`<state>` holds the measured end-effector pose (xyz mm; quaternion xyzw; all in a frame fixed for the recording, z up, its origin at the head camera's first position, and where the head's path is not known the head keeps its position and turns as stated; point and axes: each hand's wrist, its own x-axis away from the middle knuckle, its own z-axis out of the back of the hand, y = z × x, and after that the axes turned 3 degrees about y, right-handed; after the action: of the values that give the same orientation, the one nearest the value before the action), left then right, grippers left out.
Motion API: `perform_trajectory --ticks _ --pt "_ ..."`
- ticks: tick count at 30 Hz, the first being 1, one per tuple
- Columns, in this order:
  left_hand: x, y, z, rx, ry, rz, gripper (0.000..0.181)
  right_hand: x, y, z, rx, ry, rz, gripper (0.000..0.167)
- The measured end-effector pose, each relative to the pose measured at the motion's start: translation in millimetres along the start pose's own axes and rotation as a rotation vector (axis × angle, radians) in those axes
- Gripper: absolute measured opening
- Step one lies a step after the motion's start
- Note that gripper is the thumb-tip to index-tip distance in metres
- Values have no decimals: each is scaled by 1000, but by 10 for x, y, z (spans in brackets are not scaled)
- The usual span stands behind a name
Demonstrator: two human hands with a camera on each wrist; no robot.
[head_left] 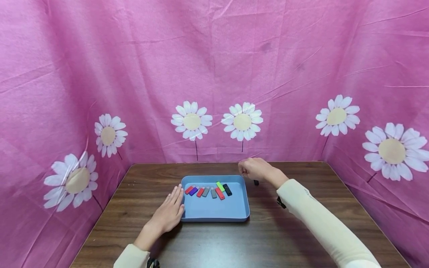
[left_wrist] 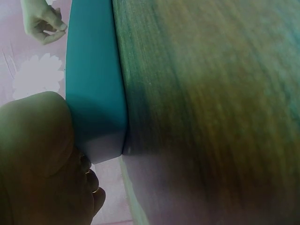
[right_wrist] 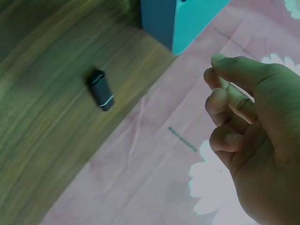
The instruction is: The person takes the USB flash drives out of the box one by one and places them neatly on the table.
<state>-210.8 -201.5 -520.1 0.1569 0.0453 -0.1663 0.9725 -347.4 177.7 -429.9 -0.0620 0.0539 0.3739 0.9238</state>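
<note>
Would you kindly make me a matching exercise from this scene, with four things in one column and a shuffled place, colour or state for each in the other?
Column one
1. Tray
2. Left hand
3. Bright green stick
4. Right hand

Column two
A. Fingers curled, nothing visibly held
B. Inside the tray
C. Blue
D. Flat against the tray's left side, fingers extended

Right pairs: 1-C, 2-D, 3-B, 4-A
</note>
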Motion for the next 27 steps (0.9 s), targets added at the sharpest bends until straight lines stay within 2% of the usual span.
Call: perform_trajectory --ticks 6,14,18,22,27 --pt "0 -44 -58 13 38 -27 62 -114 -158 34 26 -5 84 19" --pt "3 37 41 -1 -29 9 61 -249 -338 28 67 -75 157 12" --pt "4 36 43 16 -14 -3 60 -310 -420 12 85 -114 174 9" --pt "2 26 36 22 -6 -8 61 -382 -496 -14 106 -162 163 11" --pt "-3 8 16 38 -1 -5 61 -474 -568 -72 138 -246 102 18"
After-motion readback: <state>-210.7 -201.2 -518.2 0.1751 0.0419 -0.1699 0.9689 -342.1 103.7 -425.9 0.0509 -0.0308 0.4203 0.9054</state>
